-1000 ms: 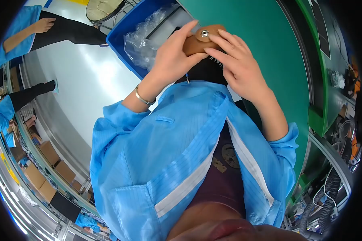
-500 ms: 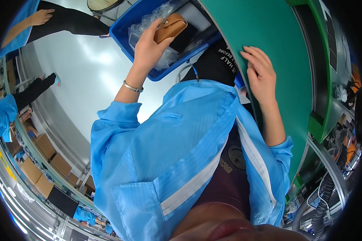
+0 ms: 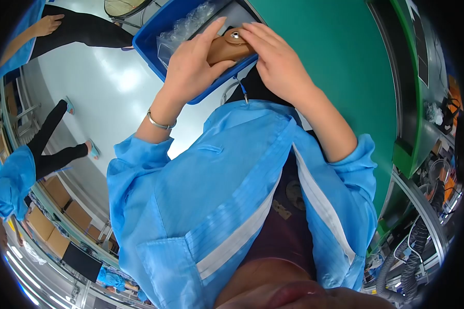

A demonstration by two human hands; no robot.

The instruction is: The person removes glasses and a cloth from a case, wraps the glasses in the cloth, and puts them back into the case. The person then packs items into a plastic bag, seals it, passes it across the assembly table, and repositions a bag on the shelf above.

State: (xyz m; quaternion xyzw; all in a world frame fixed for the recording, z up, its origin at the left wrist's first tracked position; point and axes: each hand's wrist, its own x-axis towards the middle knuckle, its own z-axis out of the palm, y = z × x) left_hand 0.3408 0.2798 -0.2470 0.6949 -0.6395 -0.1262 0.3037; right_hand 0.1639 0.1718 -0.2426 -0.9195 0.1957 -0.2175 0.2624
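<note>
A single head-worn camera looks steeply down over the wearer's open blue jacket (image 3: 216, 190), close above it, toward a smooth green table (image 3: 319, 67) and a blue plastic bin (image 3: 152, 51) beyond, the curved view ringed in black.

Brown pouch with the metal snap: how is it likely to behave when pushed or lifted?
The brown pouch is probably fairly stiff: its body looks full between left hand and right hand. Its curved sides may let it roll.

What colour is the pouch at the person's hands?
The pouch is tan brown, seen best in the head view.
</note>
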